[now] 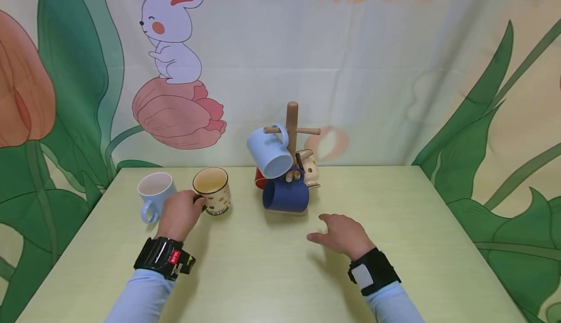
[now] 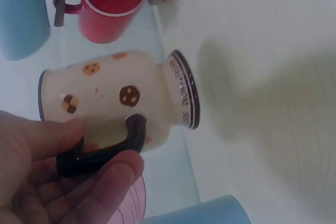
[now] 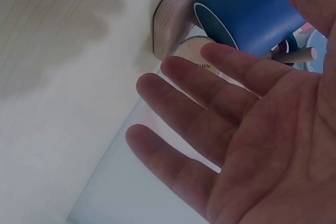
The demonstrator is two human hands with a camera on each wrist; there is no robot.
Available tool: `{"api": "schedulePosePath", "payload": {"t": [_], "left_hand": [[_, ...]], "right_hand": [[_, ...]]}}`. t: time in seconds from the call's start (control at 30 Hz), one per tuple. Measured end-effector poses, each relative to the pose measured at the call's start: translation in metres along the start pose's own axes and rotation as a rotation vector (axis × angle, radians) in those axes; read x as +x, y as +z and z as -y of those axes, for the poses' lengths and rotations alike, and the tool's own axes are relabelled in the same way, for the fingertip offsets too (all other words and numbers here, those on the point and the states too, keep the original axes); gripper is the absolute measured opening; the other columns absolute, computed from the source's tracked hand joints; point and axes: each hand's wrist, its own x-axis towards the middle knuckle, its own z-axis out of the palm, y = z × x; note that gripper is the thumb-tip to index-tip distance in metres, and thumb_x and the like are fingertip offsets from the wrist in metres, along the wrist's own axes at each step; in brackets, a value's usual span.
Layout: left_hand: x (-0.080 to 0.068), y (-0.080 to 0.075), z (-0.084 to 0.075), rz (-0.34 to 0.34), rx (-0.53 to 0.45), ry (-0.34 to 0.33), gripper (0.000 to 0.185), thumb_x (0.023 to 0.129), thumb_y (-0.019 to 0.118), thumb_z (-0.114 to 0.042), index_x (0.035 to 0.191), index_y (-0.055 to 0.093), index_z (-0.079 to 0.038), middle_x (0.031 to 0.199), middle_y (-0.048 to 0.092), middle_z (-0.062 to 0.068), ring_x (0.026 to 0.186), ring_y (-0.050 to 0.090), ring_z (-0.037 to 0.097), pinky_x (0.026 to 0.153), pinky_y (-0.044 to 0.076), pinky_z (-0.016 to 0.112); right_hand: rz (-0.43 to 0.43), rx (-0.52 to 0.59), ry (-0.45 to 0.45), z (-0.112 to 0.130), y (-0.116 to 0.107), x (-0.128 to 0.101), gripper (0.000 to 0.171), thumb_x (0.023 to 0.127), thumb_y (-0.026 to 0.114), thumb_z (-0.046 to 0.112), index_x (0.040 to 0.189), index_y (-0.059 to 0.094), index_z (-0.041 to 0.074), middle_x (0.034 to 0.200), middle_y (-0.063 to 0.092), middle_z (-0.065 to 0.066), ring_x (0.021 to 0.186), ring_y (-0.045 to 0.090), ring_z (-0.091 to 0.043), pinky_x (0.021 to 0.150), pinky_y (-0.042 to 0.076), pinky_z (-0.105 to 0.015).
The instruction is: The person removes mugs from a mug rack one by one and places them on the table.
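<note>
The left hand [image 1: 178, 214] pinches the dark handle [image 2: 105, 150] of the cream cookie mug [image 1: 212, 190], which stands upright on the table [image 1: 271, 274], left of the rack [image 1: 291, 123] and just right of a pale blue mug [image 1: 154, 194]. The right hand [image 1: 344, 235] hovers flat over the table with fingers spread and relaxed, holding nothing, near the navy mug [image 1: 286, 196] hanging low on the rack. A light blue mug [image 1: 269, 152] hangs higher; a red mug [image 2: 113, 6] and another cream mug [image 1: 308, 167] hang behind.
</note>
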Motion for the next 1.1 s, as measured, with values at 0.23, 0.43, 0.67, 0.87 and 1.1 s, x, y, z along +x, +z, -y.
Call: {"api": "schedulePosePath", "payload": {"t": [0.23, 0.43, 0.67, 0.87, 1.1], "left_hand": [[0.002, 0.003, 0.011, -0.119, -0.001, -0.086, 0.028, 0.096, 0.061, -0.015, 0.075, 0.066, 0.004, 0.061, 0.054, 0.008, 0.058, 0.052, 0.026, 0.05, 0.036, 0.033], [0.005, 0.005, 0.017, -0.181, 0.006, -0.126, 0.03, 0.095, 0.06, -0.015, 0.076, 0.066, 0.007, 0.062, 0.057, 0.013, 0.06, 0.055, 0.032, 0.05, 0.036, 0.038], [0.007, 0.01, 0.022, -0.235, 0.019, -0.143, 0.029, 0.094, 0.06, -0.014, 0.084, 0.069, 0.012, 0.071, 0.064, 0.024, 0.065, 0.06, 0.041, 0.055, 0.043, 0.048], [0.006, 0.015, 0.029, -0.246, 0.054, -0.138, 0.028, 0.093, 0.061, -0.013, 0.087, 0.069, 0.014, 0.078, 0.066, 0.03, 0.07, 0.063, 0.048, 0.057, 0.046, 0.055], [0.007, 0.017, 0.032, -0.225, 0.029, -0.16, 0.027, 0.094, 0.062, -0.014, 0.091, 0.069, 0.013, 0.072, 0.065, 0.024, 0.063, 0.059, 0.038, 0.052, 0.041, 0.045]], "right_hand": [[0.001, 0.018, -0.002, -0.002, 0.002, 0.0, 0.066, 0.089, 0.068, 0.049, 0.133, 0.059, 0.0, 0.123, 0.066, -0.016, 0.115, 0.061, -0.034, 0.094, 0.048, -0.049], [0.004, 0.032, -0.002, -0.003, 0.002, 0.0, 0.066, 0.09, 0.068, 0.048, 0.133, 0.059, 0.0, 0.123, 0.066, -0.017, 0.114, 0.061, -0.035, 0.094, 0.048, -0.049], [0.012, 0.044, 0.0, -0.003, 0.002, -0.001, 0.065, 0.09, 0.068, 0.048, 0.133, 0.059, 0.0, 0.123, 0.066, -0.017, 0.114, 0.062, -0.034, 0.094, 0.048, -0.049], [0.016, 0.05, 0.009, -0.003, 0.002, -0.001, 0.065, 0.09, 0.068, 0.048, 0.133, 0.059, 0.0, 0.123, 0.066, -0.017, 0.115, 0.061, -0.034, 0.095, 0.048, -0.049], [0.018, 0.052, 0.003, -0.003, 0.002, 0.0, 0.064, 0.09, 0.068, 0.048, 0.133, 0.059, 0.001, 0.124, 0.066, -0.016, 0.115, 0.061, -0.034, 0.095, 0.048, -0.049]]}}
